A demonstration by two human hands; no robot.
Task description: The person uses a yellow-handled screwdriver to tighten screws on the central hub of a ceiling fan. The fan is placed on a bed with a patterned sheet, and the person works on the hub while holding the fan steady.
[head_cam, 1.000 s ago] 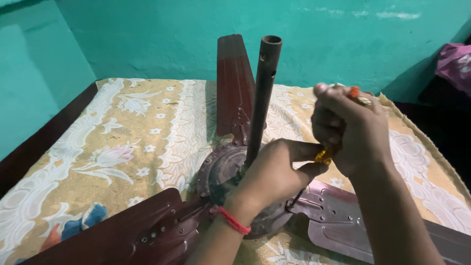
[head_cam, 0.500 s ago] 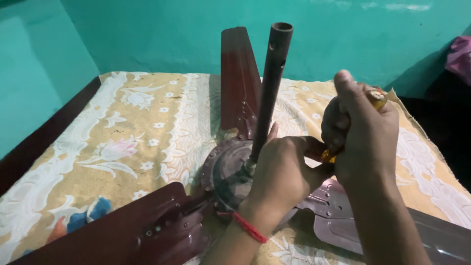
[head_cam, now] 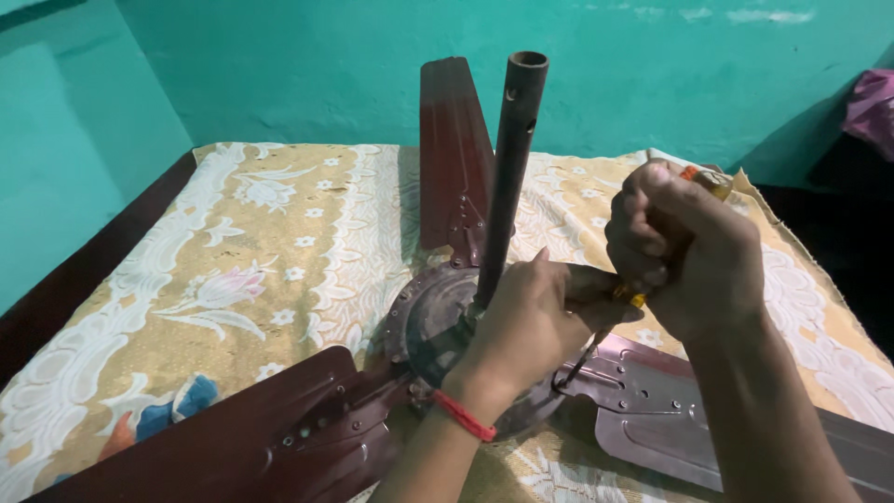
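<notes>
- Hands both over the ceiling fan (head_cam: 438, 326), which lies on a floral cloth (head_cam: 233, 270) with its downrod (head_cam: 510, 177) standing up.
- I see the left hand (head_cam: 535, 321) pressed on the motor housing by the rod base, fingers curled; what it pinches I cannot tell.
- Right hand (head_cam: 689, 247) fisted tight round a screwdriver (head_cam: 633, 298), tip angled down at the blade bracket (head_cam: 643, 391).
- No containers visible to me.
</notes>
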